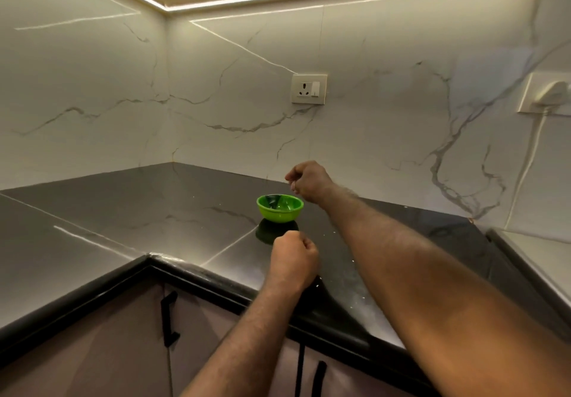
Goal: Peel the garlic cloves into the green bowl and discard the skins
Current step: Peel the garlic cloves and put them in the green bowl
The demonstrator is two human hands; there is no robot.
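A small green bowl [279, 212] stands on the dark counter [154, 211]. My right hand [307, 180] hovers just above and behind the bowl's right rim, fingers curled, with a pale bit, probably a garlic clove [293, 185], showing at its fingertips. My left hand [293, 257] is a closed fist low over the counter just in front of the bowl; what it holds, if anything, is hidden. Inside the bowl I see only a few pale specks.
Small white skin flecks [318, 285] lie scattered on the counter to the right of my left hand. A socket [309, 88] sits on the marble wall behind. The counter's inner corner edge [151, 257] and cabinet handles [169, 319] are below.
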